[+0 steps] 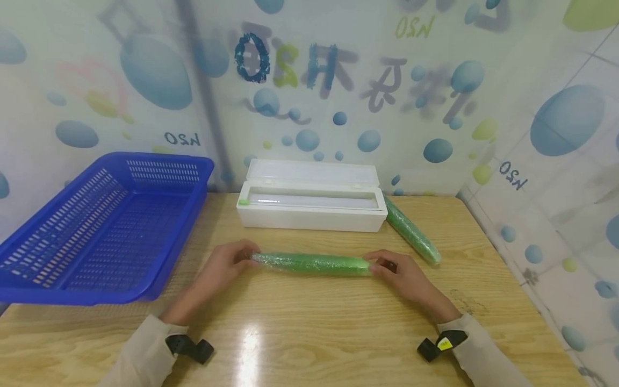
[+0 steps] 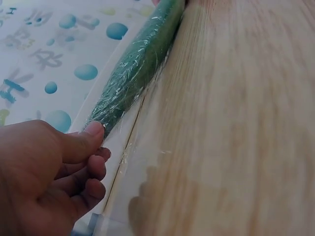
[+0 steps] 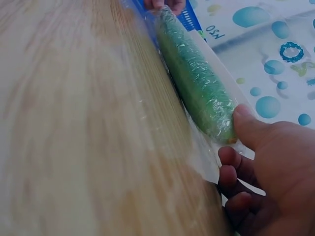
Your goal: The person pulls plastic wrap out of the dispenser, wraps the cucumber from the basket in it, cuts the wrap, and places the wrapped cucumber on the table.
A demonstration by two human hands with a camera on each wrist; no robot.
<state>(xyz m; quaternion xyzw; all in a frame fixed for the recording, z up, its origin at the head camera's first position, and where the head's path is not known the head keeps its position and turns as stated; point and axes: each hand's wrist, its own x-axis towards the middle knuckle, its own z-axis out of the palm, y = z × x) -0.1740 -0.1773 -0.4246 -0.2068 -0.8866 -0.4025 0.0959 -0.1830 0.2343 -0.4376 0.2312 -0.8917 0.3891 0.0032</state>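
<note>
A green cucumber (image 1: pixel 311 264) in clear plastic wrap lies crosswise between the two hands, over the front middle of the table. My left hand (image 1: pixel 229 264) pinches the twisted wrap at its left tip; in the left wrist view the thumb (image 2: pixel 93 132) presses on that tip. At the other end, my right hand (image 1: pixel 398 273) holds the blunt end between thumb and curled fingers. The right wrist view shows that thumb (image 3: pixel 248 127) against the wrapped end. Loose film spreads below the cucumber in both wrist views.
Behind the cucumber stands a white wrap dispenser box (image 1: pixel 311 219) with its lid raised and a film roll (image 1: pixel 314 201) inside. A second wrapped cucumber (image 1: pixel 413 232) lies slanted at the box's right. The blue plastic basket (image 1: pixel 181 236) occupies the left side. A patterned wall closes off the back.
</note>
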